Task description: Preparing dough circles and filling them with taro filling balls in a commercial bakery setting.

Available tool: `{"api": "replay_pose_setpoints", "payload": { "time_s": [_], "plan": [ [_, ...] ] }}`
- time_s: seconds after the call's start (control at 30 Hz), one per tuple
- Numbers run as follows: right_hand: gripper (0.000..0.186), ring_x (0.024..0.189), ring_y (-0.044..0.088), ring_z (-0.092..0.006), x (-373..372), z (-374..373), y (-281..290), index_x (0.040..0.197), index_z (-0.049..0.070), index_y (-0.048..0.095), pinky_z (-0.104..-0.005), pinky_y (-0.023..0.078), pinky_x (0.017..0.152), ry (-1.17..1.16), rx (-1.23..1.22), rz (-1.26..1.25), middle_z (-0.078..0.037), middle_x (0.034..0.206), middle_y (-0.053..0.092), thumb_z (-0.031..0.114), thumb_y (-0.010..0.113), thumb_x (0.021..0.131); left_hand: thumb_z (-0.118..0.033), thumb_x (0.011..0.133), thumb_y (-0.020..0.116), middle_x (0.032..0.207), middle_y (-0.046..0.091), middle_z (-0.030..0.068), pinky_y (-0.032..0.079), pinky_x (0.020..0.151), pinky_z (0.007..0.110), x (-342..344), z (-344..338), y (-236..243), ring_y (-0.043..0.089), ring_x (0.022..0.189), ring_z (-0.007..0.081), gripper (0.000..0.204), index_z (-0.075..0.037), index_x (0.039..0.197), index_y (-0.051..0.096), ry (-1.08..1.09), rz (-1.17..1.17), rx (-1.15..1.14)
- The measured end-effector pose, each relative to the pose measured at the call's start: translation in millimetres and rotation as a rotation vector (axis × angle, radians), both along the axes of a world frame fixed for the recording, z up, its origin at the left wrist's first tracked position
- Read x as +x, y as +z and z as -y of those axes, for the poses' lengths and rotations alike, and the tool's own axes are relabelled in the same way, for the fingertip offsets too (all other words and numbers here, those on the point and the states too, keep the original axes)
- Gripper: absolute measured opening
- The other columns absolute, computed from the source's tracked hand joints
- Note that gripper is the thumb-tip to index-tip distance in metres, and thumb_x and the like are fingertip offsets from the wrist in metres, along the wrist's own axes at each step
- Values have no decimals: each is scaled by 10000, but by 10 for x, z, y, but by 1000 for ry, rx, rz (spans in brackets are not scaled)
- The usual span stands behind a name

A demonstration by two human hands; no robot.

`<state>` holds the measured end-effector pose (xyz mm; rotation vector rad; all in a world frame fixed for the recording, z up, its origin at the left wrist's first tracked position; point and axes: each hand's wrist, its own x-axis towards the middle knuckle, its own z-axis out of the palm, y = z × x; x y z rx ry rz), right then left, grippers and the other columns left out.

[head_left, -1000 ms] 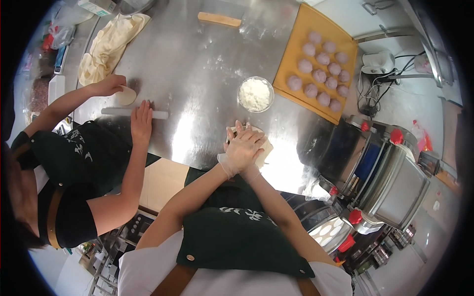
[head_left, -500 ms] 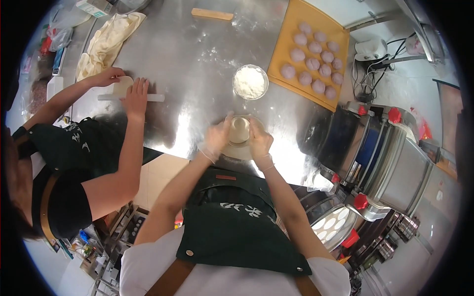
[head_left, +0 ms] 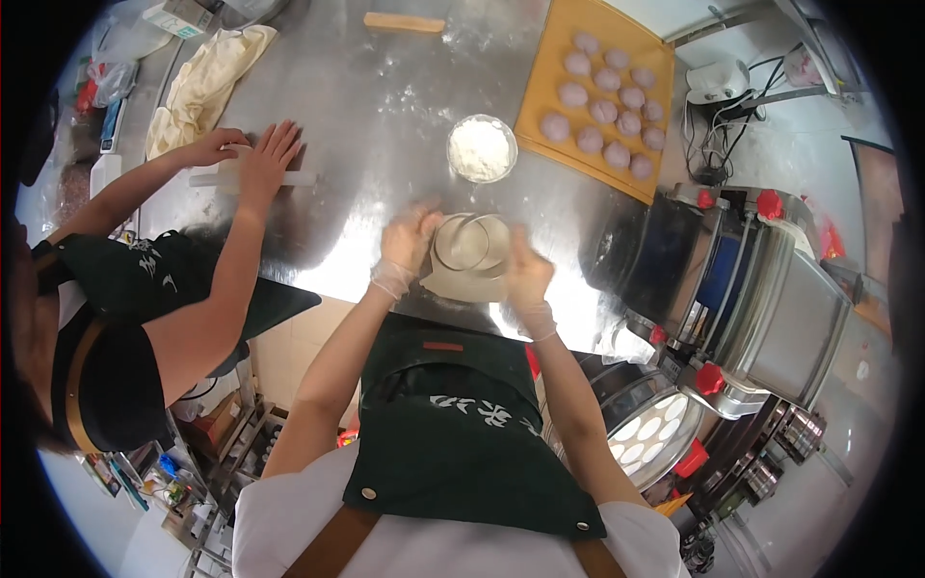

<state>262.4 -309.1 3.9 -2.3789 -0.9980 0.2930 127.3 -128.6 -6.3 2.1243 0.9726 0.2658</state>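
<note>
A round metal ring cutter point(head_left: 439, 252) stands over a thin, pale sheet of dough point(head_left: 464, 288) at the table's near edge. On its left is my left hand point(head_left: 409, 239), fingers curled and smeared by motion close to the rim; whether they touch it I cannot tell. My right hand point(head_left: 528, 277) is to the right of the dough, also blurred, with a gap between it and the ring. Thin clear gloves show at both wrists. Just beyond the ring sits a clear bowl point(head_left: 482, 149) of white flour.
Several pale purple dough balls lie on a yellow board point(head_left: 541, 116) at the far right. At left, a co-worker's hands point(head_left: 260, 169) press a white rolling pin point(head_left: 302, 179). A machine point(head_left: 800, 328) with red knobs stands at right. A cloth-like cream heap point(head_left: 207, 87) lies far left.
Both my hands have moved apart from around the ring, the right one farther. More of the ring and dough now shows. The co-worker's fingers have spread out over the rolling pin.
</note>
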Motion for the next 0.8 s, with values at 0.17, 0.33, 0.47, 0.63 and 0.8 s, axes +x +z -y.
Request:
{"api": "replay_pose_setpoints", "payload": {
  "time_s": [0.17, 0.33, 0.47, 0.63, 0.8],
  "plan": [
    [343, 543, 564, -140, 809, 781, -73, 1251, 122, 606, -329, 483, 551, -467, -19, 64, -178, 769, 667, 186, 580, 916, -197, 813, 663, 938, 638, 93, 504, 787, 375, 171, 115, -35, 613, 911, 272, 223, -105, 1016, 672, 54, -130, 67],
    [395, 760, 654, -309, 811, 722, 216, 1236, 120, 597, -422, 519, 700, -460, -215, 263, -200, 907, 662, 169, 655, 848, -132, 759, 660, 873, 636, 82, 503, 752, 365, 215, 154, 32, 623, 854, 266, 159, -85, 910, 660, 83, -195, -19],
    [281, 806, 626, -270, 492, 430, 406, 1078, 114, 667, -376, 526, 684, -250, 45, 484, -104, 933, 616, 100, 677, 798, -121, 719, 649, 835, 630, 81, 504, 732, 361, 35, 452, 46, 625, 821, 261, 156, -79, 868, 629, -46, 106, -24],
    [200, 830, 654, -272, 124, -207, 136, 988, 82, 680, -355, 513, 758, -15, 159, -68, -106, 941, 676, 128, 683, 793, -137, 721, 680, 825, 598, 92, 505, 723, 377, -126, 1318, 131, 624, 815, 279, 200, -83, 903, 618, -559, 17, 159],
    [249, 867, 649, -278, -23, -549, 22, 940, 85, 678, -375, 508, 771, -115, -197, -217, -107, 922, 683, 196, 735, 724, -150, 748, 700, 903, 602, 105, 518, 699, 382, -217, 1162, 337, 629, 784, 298, 184, -71, 894, 621, -642, 233, -30]
  ]
}}
